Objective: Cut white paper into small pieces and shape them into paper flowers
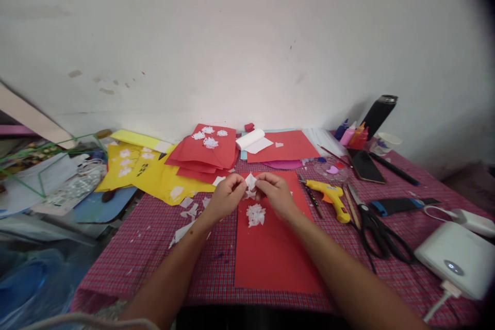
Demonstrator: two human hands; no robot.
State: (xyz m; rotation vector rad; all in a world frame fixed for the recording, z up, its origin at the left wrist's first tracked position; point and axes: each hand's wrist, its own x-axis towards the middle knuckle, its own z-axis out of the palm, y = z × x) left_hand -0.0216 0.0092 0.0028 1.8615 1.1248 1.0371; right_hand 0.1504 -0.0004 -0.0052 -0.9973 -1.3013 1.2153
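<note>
Between my two hands, above the red sheet [278,263], is a small piece of white paper [250,182]. My left hand [230,193] pinches its left edge with thumb and forefinger. On the other side, the fingers of my right hand [275,192] close on its right edge. Just below them a ruffled white paper flower [256,215] lies on the red sheet. White paper scraps [190,211] are scattered on the checked cloth left of the sheet.
Red cards with white flowers [211,143], yellow sheets [154,172] and a white paper roll [250,139] lie behind. To the right are a yellow glue gun [328,197], black-handled scissors [381,232], a phone [365,166], paint bottles [353,135], a dark flask [381,113] and a white box [456,258].
</note>
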